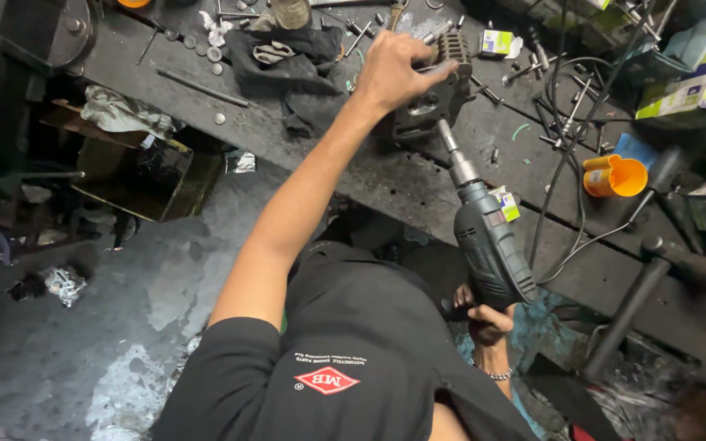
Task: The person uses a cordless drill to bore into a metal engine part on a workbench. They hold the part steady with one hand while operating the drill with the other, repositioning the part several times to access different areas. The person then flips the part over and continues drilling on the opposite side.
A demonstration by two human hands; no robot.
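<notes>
My left hand (402,69) reaches out across a dark workbench (386,175) and grips a finned metal engine part (433,104) from above, holding it on the bench top. My right hand (489,322), with a metal bracelet on the wrist, holds the handle of a dark green electric drill (490,245). The drill's chuck and bit (451,151) point up into the lower side of the engine part. My black shirt fills the bottom of the view.
An orange plastic cup (614,175) stands on the bench at right, beside black cables (569,139). A black cloth (288,53), bolts and rods litter the far bench. Cardboard boxes (700,82) sit top right. A black metal stand (655,269) rises at right.
</notes>
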